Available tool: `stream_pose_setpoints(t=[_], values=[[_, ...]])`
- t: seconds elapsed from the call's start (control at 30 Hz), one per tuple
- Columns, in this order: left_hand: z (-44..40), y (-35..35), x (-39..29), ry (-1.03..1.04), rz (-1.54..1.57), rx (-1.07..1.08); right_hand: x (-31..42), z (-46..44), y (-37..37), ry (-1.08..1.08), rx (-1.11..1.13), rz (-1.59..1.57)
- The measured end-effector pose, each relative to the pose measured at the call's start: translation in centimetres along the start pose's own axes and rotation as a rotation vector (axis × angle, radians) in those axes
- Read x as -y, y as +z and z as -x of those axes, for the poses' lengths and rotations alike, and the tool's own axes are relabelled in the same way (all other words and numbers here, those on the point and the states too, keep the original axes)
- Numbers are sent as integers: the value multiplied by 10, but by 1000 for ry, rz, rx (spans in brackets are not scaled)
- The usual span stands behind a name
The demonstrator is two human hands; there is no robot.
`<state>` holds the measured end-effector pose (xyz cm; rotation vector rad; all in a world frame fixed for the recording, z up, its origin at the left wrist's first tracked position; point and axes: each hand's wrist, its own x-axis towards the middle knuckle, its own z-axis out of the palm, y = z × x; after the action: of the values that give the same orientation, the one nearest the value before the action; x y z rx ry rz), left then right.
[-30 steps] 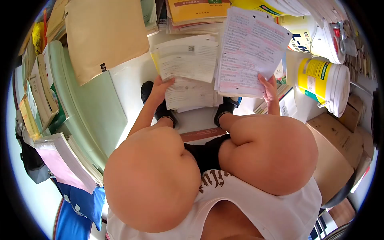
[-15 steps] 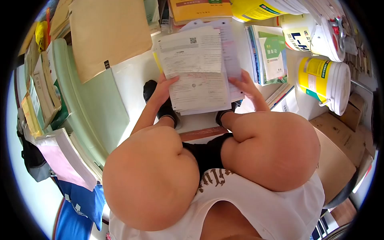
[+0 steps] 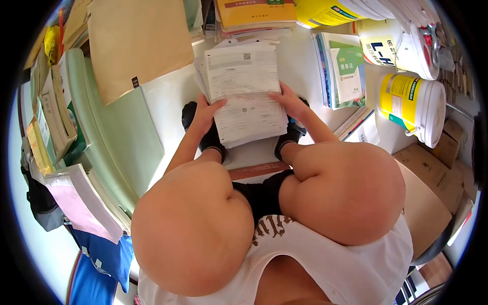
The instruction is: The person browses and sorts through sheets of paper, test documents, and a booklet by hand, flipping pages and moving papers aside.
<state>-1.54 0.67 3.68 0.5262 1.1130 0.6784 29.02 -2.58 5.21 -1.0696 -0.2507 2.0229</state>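
Observation:
A stack of printed white papers [image 3: 246, 119], with a small QR code near its upper edge, is held above the floor between my feet. My left hand [image 3: 206, 113] grips the left edge of the stack, thumb on top. On the right edge, my right hand [image 3: 291, 104] closes on the same stack, its thumb also over the top sheet. The sheets are mostly lined up, with a few loose edges showing at the upper left.
A brown paper envelope [image 3: 140, 46] lies at the upper left, and yellow books [image 3: 254, 12] are piled at the top. Right of the hands are green-covered booklets [image 3: 348, 71], a yellow-and-white bucket [image 3: 406, 109] and cardboard boxes [image 3: 427, 173].
The pink-marked sheets moved from the right to behind the other papers, uncovering the green booklets. My right hand moved left onto the stack's edge, and the sheets came together.

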Motion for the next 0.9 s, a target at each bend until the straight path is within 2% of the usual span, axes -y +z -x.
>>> stream_pose_setpoints(t=[0.07,0.13,0.2,0.23,0.3,0.33,0.4,0.43,0.5,0.57,0.67,0.73,0.77,0.9], values=[[6,7,-1,-44,28,38,-9,-3,8,-128,-105,515],[5,14,-9,-72,55,74,-18,-10,7,-180,-147,425],[-1,21,-10,-31,-450,7,-22,-9,10,-227,-195,335],[-1,26,-11,-27,-451,8,-20,-10,13,-273,-263,386],[6,32,-12,379,-721,14,-14,-8,22,-318,-329,436],[12,36,-14,379,-722,15,-5,0,30,-340,-314,451],[24,46,-25,608,-719,-101,11,16,41,-362,-304,467],[26,47,-38,609,-720,-98,18,22,47,-416,-270,486],[35,45,-66,615,-851,161,24,28,48,-463,-235,503],[39,51,-80,605,-775,153,28,31,46,-467,-157,653],[45,59,-86,573,-697,92,35,32,56,-464,-165,820],[44,58,-81,687,-723,83,33,26,51,-426,-175,832],[37,51,-71,602,-638,101,28,20,44,-440,-141,821],[40,57,-81,578,-668,81,25,18,40,-488,-101,867]])
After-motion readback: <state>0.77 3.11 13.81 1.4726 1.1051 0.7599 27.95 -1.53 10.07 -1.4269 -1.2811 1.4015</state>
